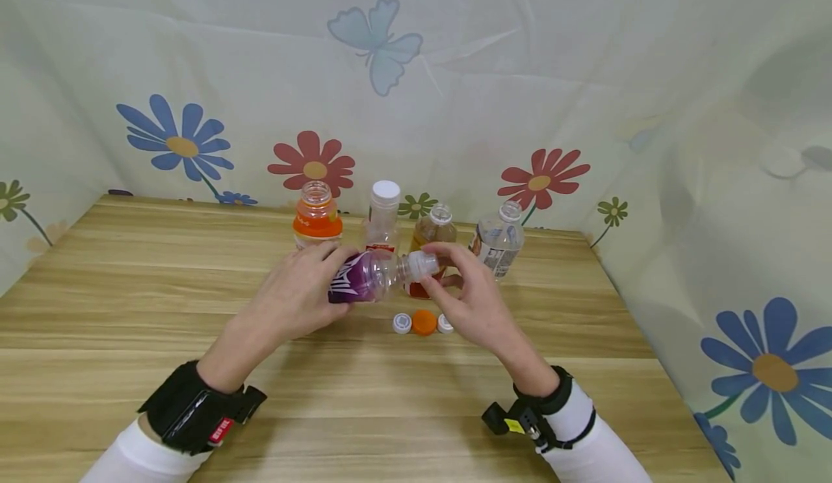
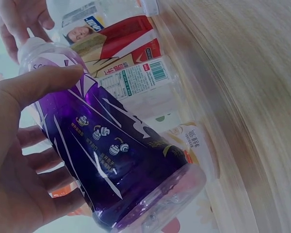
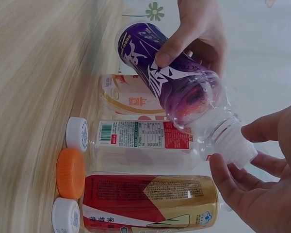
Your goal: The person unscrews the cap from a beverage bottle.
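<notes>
My left hand (image 1: 292,292) grips a purple-labelled plastic bottle (image 1: 354,279) around its body, tilted on its side above the table with its neck toward the right. In the left wrist view, the thumb lies across the label and the fingers wrap behind. At the bottle's mouth sits a translucent white cap (image 3: 235,148), which my right hand (image 1: 477,299) pinches between thumb and fingers. Below the right hand, a white cap (image 1: 402,323), an orange cap (image 1: 425,322) and another white cap (image 1: 445,323) lie in a row on the table.
Behind the hands stand an uncapped orange-banded bottle (image 1: 317,223), a clear bottle with a white cap (image 1: 386,193), an uncapped amber-coloured bottle (image 1: 437,230) and an uncapped clear bottle (image 1: 508,234). A flowered cloth (image 1: 455,107) encloses the wooden table (image 1: 162,266) at back and sides.
</notes>
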Demonstrator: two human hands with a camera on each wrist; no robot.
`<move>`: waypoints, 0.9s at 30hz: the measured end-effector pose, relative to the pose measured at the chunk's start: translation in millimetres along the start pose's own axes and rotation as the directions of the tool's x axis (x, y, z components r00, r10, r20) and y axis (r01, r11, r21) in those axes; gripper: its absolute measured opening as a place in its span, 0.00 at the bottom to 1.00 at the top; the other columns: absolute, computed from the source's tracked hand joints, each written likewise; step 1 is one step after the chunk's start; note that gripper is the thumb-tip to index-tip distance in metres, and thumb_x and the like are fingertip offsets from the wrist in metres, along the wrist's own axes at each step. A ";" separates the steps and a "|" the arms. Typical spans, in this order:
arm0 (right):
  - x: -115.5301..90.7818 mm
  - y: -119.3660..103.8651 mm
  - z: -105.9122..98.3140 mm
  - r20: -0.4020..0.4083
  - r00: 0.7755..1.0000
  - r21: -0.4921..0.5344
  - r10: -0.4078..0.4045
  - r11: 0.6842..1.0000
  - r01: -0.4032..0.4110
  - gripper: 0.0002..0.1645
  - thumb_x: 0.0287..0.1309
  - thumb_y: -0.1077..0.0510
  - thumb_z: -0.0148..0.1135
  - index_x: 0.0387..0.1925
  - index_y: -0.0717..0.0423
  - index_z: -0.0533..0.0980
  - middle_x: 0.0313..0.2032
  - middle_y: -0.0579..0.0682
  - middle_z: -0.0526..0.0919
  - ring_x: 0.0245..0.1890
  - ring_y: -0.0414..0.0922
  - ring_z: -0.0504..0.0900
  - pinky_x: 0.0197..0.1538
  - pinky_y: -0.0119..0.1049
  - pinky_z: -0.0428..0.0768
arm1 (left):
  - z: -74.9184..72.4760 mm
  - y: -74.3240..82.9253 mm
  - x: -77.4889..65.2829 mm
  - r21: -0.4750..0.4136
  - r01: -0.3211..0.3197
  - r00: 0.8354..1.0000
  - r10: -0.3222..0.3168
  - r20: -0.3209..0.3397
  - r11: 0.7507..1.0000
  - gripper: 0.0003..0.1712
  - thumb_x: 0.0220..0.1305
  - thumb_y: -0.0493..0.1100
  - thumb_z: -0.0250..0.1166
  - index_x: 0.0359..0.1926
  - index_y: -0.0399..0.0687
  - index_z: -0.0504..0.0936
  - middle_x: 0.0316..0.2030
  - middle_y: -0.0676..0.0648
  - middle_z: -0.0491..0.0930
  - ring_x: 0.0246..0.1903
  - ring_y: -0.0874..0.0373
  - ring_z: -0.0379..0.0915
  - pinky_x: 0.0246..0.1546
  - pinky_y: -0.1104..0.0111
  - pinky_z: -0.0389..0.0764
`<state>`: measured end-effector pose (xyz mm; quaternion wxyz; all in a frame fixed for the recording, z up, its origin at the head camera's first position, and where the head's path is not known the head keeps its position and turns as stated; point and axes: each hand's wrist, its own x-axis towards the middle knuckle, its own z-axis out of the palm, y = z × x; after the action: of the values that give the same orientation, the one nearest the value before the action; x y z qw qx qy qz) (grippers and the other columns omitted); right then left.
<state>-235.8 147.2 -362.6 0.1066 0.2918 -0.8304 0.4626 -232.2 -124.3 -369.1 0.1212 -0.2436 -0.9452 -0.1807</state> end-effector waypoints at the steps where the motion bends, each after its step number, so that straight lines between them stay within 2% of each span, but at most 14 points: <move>1: 0.0 -0.2 -0.1 -0.001 1.000 0.001 -0.002 1.000 0.002 0.24 0.64 0.68 0.68 0.60 0.61 0.75 0.54 0.55 0.80 0.50 0.49 0.80 0.47 0.45 0.86 | -0.1 0.0 0.1 -0.001 -0.001 1.000 0.001 0.001 1.000 0.45 0.49 0.48 0.84 0.67 0.44 0.75 0.62 0.38 0.77 0.58 0.40 0.75 0.60 0.44 0.75; 9: 0.6 0.1 -0.6 -0.005 1.000 0.010 0.000 1.000 0.000 0.24 0.65 0.65 0.69 0.60 0.62 0.74 0.53 0.54 0.80 0.49 0.49 0.80 0.43 0.37 0.86 | 0.1 -0.5 0.1 -0.029 -0.013 1.000 0.013 -0.002 0.999 0.44 0.49 0.47 0.84 0.66 0.44 0.75 0.59 0.40 0.78 0.54 0.42 0.77 0.57 0.47 0.79; 14: 1.8 1.4 -0.5 -0.018 0.999 0.014 0.045 0.999 -0.045 0.24 0.68 0.59 0.67 0.62 0.63 0.73 0.53 0.52 0.81 0.49 0.48 0.81 0.43 0.37 0.86 | 0.5 -0.7 0.1 -0.044 -0.026 1.000 0.026 -0.015 0.999 0.43 0.48 0.47 0.84 0.64 0.42 0.76 0.55 0.42 0.79 0.51 0.45 0.78 0.54 0.49 0.81; 19: 1.9 1.2 -0.9 -0.021 0.993 0.013 0.114 0.993 -0.114 0.21 0.73 0.53 0.62 0.59 0.63 0.75 0.46 0.53 0.83 0.43 0.48 0.82 0.40 0.36 0.85 | 0.1 -0.4 -0.3 -0.045 -0.026 1.000 0.025 -0.014 0.999 0.43 0.49 0.47 0.84 0.64 0.42 0.75 0.56 0.41 0.79 0.52 0.45 0.78 0.55 0.49 0.81; 22: 1.8 1.2 -0.7 -0.017 0.990 0.006 0.137 0.991 -0.137 0.19 0.73 0.53 0.62 0.56 0.63 0.77 0.42 0.53 0.83 0.40 0.47 0.81 0.39 0.36 0.85 | -0.1 -0.2 -0.5 -0.043 -0.027 1.000 0.026 -0.013 0.999 0.43 0.49 0.47 0.84 0.64 0.43 0.75 0.56 0.41 0.79 0.52 0.44 0.77 0.55 0.49 0.80; 27: 1.0 2.7 0.0 -0.011 0.991 -0.024 0.135 0.991 -0.135 0.17 0.72 0.54 0.64 0.53 0.63 0.78 0.41 0.52 0.84 0.41 0.46 0.81 0.42 0.42 0.85 | 0.1 0.1 -0.5 -0.034 -0.026 1.000 0.025 -0.015 0.999 0.43 0.48 0.46 0.84 0.64 0.43 0.75 0.57 0.41 0.79 0.53 0.44 0.77 0.55 0.48 0.80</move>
<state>-238.2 147.9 -364.0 0.0827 0.2313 -0.8532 0.4600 -231.8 -124.4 -369.3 0.1264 -0.2562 -0.9378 -0.1970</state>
